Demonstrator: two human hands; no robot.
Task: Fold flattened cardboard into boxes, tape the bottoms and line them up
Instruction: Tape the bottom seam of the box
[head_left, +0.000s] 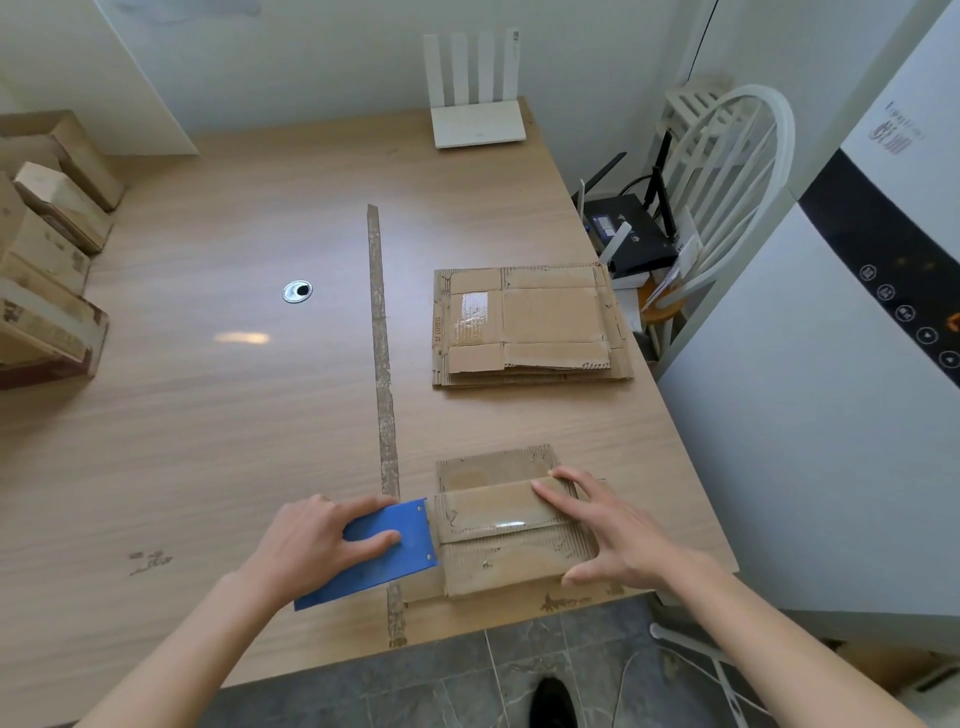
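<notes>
A small cardboard box (498, 540) stands bottom-up near the table's front edge, with a shiny strip of clear tape along its flap seam. My left hand (317, 540) grips a blue tape dispenser (384, 556) whose front edge meets the box's left side. My right hand (618, 535) rests on the box's right end, fingers straight on top and thumb against the near side. A stack of flattened cardboard (530, 325) lies farther back on the right.
A wooden table (208, 426) has a worn tape strip (383, 395) running front to back and a round metal grommet (297, 291). Assembled boxes (47, 270) line the left edge. A white router (478, 122) stands at the back; a white chair (727, 171) and appliance (831, 364) are on the right.
</notes>
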